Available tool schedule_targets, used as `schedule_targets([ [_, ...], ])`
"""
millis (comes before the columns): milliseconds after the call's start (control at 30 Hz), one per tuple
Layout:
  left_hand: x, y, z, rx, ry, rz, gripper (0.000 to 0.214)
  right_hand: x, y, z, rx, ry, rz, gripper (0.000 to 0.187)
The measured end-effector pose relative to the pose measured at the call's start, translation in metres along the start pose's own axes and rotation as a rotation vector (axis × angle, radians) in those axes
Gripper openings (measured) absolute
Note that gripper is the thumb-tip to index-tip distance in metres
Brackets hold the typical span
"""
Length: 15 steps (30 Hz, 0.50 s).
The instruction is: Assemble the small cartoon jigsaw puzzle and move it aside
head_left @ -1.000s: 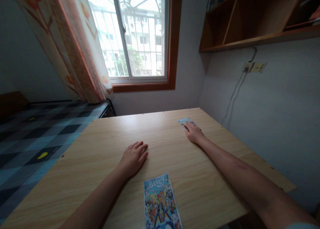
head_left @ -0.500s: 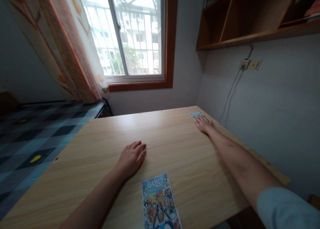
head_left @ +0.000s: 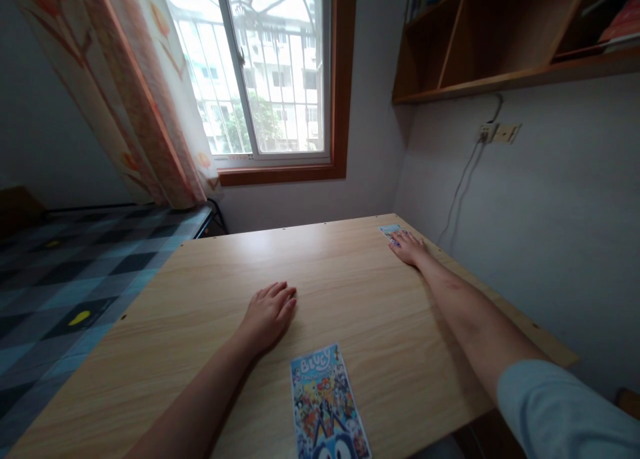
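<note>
My left hand [head_left: 271,314] rests palm down on the wooden table [head_left: 150,352], fingers stretched out, holding nothing. Just in front of me lies a colourful card [head_left: 327,405] printed "BLUEY", its lower end cut off by the picture edge; my left hand is beyond it and apart from it. Reaching to the far right corner, my right hand [head_left: 407,247] lies flat with spread fingers over a second, similar card [head_left: 389,229]. The fingers cover part of that card, and only its far left portion shows.
A bed with a checked cover [head_left: 100,272] stands left of the table. Ahead are a window [head_left: 280,79] and a floral curtain [head_left: 145,99]. A wooden shelf [head_left: 480,79] hangs on the right wall above a socket [head_left: 487,133] with a plugged-in cable.
The view has shifted slightly, so the near card and my left hand appear a little further right. Both hands stay in the same places on the table.
</note>
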<state>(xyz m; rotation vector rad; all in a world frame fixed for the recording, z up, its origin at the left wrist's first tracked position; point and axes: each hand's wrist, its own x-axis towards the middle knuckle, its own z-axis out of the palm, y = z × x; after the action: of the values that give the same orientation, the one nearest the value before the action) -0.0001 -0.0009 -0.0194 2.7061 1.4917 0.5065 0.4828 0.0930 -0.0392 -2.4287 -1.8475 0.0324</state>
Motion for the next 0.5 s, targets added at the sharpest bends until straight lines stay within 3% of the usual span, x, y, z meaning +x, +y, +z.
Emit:
schedule_targets([
  [300,0.000,0.001,0.000,-0.001,-0.002,-0.002,0.045,-0.021,-0.003,-0.001,0.003,0.031,0.058,0.069],
  [500,0.001,0.002,0.001,0.006,0.013,0.004,0.044,-0.061,-0.019,-0.007,-0.019,0.079,-0.095,0.065],
])
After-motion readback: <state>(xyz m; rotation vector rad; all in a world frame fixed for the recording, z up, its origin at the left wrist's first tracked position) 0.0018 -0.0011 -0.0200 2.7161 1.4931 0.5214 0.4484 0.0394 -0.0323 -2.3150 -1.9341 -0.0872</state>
